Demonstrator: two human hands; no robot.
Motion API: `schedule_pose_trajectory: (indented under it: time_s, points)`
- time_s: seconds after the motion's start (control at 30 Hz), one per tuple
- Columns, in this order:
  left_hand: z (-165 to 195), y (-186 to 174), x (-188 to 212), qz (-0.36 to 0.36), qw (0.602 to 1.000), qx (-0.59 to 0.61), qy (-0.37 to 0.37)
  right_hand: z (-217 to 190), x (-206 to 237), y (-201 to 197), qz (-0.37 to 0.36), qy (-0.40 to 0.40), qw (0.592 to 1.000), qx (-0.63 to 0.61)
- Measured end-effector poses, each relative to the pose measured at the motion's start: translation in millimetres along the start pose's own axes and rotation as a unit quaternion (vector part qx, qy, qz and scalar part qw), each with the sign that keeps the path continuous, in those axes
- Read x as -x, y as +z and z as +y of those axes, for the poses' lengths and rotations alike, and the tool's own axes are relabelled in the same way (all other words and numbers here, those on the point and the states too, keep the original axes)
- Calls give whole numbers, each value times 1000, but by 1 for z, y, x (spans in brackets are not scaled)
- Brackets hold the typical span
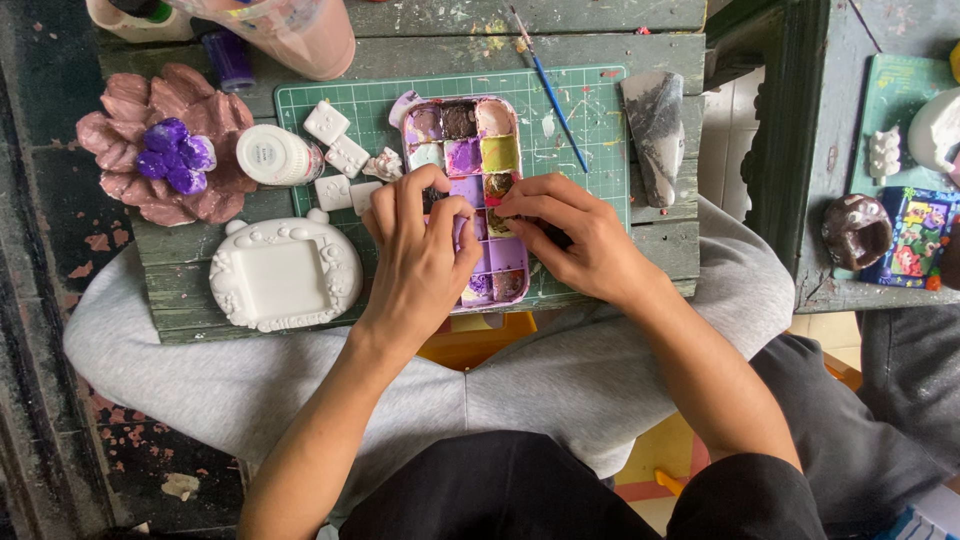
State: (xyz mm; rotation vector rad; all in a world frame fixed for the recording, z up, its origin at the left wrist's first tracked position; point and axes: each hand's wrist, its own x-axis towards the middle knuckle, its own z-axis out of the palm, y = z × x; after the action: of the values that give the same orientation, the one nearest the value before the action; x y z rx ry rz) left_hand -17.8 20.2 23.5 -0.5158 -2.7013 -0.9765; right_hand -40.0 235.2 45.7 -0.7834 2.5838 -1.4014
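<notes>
Nearest: grey-trousered knees under a worn green table [180, 290].

On the near edge, both hands over a paint tray [470, 190] lying on a green mat [590, 120], middle of the table. Left hand [415, 255] curled, fingertips on the tray's left rim and middle wells; hard to say whether gripping or only steadying. Right hand [575, 240] pinched at a small dark bit in a right-hand well, fingers nearly closed; the bit itself too small to tell.

Tray: probably thin moulded plastic, light, fairly stiff, wells smeared with purple, pink, brown and yellow-green. Likely slick where wet, and easy to tip. Best held by the long side rims, kept flat, fingers out of the wells.

Left of the tray, near: a white plaster frame [285, 272]. Farther left: a pink flower cast [150, 145] with a purple centre. Between flower and tray: a white bottle [275, 155] on its side and small white tiles [335, 155].

Right of the tray: a blue brush [555, 100] lying on the mat, then a grey-streaked cone [655, 130].

Far edge: a pink cup [300, 30].
</notes>
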Motion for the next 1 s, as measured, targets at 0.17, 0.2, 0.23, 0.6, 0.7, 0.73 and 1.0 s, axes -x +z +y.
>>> schedule_pose_trajectory:
  time_s: [0.17, 0.2, 0.23, 0.6, 0.7, 0.73, 1.0]
  points:
    - [-2, -8, -1, 3, 1000, 12, 7, 1, -1, 2, 3, -10, 1000, 11]
    - [-2, -9, -2, 4, 1000, 13, 3, 0, 0, 2, 3, -7, 1000, 11]
    - [-1, -11, -3, 4, 1000, 13, -2, 0, 0, 2, 3, -5, 1000, 11]
    - [-5, -28, -9, 14, 998, 60, -15, -5, 0, 5, 28, -29, 999, 34]
    - [-5, -30, -11, 9, 998, 61, -15, -9, 0, 3, 35, -21, 997, 72]
    - [-6, -32, -13, 8, 998, 58, -16, -10, -1, 3, 34, -13, 995, 89]
    - [-1, -46, -37, 25, 996, 81, 14, -10, -4, 7, 81, -62, 988, 119]
